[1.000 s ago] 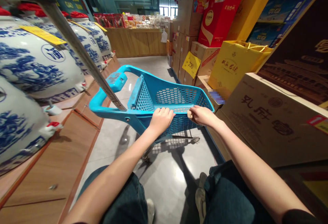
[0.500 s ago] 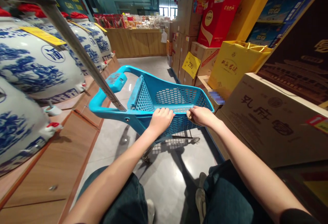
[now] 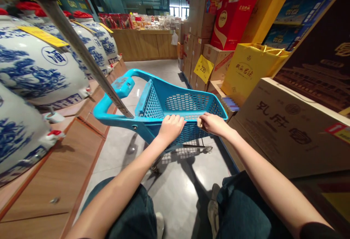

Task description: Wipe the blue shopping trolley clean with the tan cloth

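A blue plastic shopping cart point(image 3: 186, 98) stands sideways before me, its basket holding nothing that I can see. My left hand point(image 3: 172, 126) is closed over the near rim of the basket, fingers curled to the inside. A little to its right, my right hand point(image 3: 212, 123) is closed around a small tan, crumpled piece that looks like a cloth point(image 3: 201, 123), held at the same rim. Most of that piece is hidden in the fingers. The cart's push handle point(image 3: 102, 107) points left, and a metal pole point(image 3: 90, 62) rises in front of it.
Large blue-and-white jars point(image 3: 41, 67) line a wooden ledge on the left. Stacked cartons point(image 3: 201, 16), a yellow gift bag point(image 3: 250, 65) and a big box point(image 3: 290, 126) crowd the right. A wooden counter point(image 3: 144, 43) with packaged goods is at the far end of the aisle.
My right hand has slid slightly left along the rim with the tan cloth. My left hand keeps its hold, and the cart has hardly moved in view.
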{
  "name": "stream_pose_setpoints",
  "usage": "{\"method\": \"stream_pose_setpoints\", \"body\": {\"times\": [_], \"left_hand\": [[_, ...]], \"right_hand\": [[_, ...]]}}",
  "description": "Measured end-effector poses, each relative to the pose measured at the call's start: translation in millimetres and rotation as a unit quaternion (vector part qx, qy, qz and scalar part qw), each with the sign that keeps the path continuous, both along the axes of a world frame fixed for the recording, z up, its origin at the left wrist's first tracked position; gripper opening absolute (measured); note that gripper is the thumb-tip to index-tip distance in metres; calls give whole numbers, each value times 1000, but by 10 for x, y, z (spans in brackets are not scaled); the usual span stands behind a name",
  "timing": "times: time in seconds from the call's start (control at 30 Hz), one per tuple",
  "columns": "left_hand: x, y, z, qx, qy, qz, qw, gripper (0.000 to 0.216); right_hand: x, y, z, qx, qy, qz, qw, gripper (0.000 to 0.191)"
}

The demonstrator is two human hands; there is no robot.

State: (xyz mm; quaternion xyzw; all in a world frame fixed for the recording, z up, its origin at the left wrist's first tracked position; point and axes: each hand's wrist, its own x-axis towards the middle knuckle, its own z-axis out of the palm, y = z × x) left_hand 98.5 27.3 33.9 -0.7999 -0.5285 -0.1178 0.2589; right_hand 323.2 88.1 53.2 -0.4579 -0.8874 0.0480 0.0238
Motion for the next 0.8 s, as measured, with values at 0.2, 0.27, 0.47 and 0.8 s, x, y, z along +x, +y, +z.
{"method": "stream_pose_setpoints", "body": {"times": [0.2,0.27,0.47,0.8], "left_hand": [[-14,-2,12,4,8,1,1000,35],[-12,-6,14,1,8,2,1000,36],[7,-7,9,2,10,4,1000,37],[3,-18,11,-9,1,0,1000,37]], "right_hand": [[-217,-70,-161,39,142,131,980,49],[-152,-9,-115,16,113,94,989,40],[-168,-39,-59,27,50,45,997,31],[-232,-62,44,14,5,-23,1000,33]]}}
